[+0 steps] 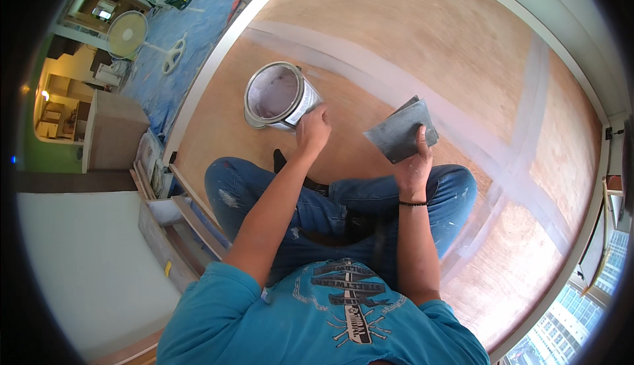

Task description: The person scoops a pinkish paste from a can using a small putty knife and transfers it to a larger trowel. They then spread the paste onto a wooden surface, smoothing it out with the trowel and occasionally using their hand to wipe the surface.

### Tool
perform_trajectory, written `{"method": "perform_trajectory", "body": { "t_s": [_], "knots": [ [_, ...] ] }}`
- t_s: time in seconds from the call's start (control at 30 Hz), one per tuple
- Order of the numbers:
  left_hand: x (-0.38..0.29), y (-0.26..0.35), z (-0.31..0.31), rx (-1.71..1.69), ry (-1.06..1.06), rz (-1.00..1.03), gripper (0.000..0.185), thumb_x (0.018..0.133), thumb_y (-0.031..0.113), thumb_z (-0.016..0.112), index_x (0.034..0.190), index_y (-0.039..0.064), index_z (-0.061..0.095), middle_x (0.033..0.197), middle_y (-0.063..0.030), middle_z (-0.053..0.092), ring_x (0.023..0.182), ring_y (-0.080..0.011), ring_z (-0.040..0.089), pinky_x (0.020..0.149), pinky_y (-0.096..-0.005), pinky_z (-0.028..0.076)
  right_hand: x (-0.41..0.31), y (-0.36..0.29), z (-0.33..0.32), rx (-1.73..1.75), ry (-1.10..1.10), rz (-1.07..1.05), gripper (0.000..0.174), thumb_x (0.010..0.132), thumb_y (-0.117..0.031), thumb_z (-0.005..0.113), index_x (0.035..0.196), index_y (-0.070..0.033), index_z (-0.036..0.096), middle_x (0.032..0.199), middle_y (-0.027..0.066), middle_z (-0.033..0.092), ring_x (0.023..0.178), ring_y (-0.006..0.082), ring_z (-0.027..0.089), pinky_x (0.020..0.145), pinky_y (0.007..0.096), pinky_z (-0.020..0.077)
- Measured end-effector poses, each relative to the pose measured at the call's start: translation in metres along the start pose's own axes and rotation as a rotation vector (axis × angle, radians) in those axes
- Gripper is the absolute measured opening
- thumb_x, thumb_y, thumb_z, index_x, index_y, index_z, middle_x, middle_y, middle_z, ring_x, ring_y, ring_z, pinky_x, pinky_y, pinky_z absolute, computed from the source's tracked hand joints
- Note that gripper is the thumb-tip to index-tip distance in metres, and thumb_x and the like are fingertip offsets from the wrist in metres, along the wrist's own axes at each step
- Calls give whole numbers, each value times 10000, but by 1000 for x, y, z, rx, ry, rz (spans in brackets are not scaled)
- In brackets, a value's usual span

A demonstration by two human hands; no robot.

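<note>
I sit cross-legged on a plywood surface [342,137] with pale filler bands across its joints. My left hand [314,130] grips the lower right side of a metal can [309,100], its fingers partly hidden. Pinkish-grey paste [277,95] coats the inside of the open can, which leans towards me. A round metal edge, perhaps a lid, shows under its left side. In my right hand [416,159] are thin grey metal spreader blades [400,130], stacked and slightly fanned, the thumb lying on top. They are held apart from the can, above the plywood.
A white frame edge [218,63] borders the plywood. Beyond it on the left, a standing fan [127,34] rises from blue floor sheeting [158,78]. Wooden boards [198,226] lie beside my left knee. Windows [559,325] are at the lower right.
</note>
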State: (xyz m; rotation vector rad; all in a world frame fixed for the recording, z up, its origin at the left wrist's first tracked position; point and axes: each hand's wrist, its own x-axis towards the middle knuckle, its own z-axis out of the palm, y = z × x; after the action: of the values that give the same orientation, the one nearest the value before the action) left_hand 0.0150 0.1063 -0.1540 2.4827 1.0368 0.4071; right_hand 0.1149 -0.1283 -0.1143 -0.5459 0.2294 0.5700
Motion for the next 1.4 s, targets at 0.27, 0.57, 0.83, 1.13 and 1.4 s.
{"method": "perform_trajectory", "body": {
  "t_s": [0.27,0.57,0.83,1.13,1.4],
  "knots": [
    [6,-13,-13,28,9,-125,259,960,212,628,1167,165,776,1073,-189,743,992,-394,707,872,-464,556,3,-1,-8,-41,83,-4,376,1036,-313,657,1315,-65,613,1248,33,667,1152,216,633,1036,446,494],
    [33,-75,-18,-192,185,-321,215,916,254,726,1067,132,817,1015,-162,767,922,-350,740,838,-407,557,-2,-5,1,-5,49,21,290,1027,-278,675,1238,-81,648,1185,14,692,1098,180,653,993,416,518],
    [69,-137,-29,-361,182,-428,214,881,226,748,1051,124,829,1027,-186,775,954,-322,747,863,-385,549,-2,-5,-3,14,29,26,278,1034,-271,665,1242,-88,647,1177,13,697,1081,187,667,970,414,534],
    [57,-111,-27,-62,99,-341,280,857,153,627,1075,43,766,1065,-209,749,1023,-417,708,906,-477,550,-8,4,1,-22,-91,146,445,1015,-340,664,1368,-79,590,1323,54,660,1235,245,620,1083,473,466],
    [-31,57,-53,-1108,-752,-352,242,1041,244,653,1107,14,687,950,-69,729,846,-131,710,710,-277,570,-15,15,-7,-108,-263,306,604,988,-416,671,1446,-53,521,1449,101,584,1351,309,533,1158,522,374]
  ]
}}
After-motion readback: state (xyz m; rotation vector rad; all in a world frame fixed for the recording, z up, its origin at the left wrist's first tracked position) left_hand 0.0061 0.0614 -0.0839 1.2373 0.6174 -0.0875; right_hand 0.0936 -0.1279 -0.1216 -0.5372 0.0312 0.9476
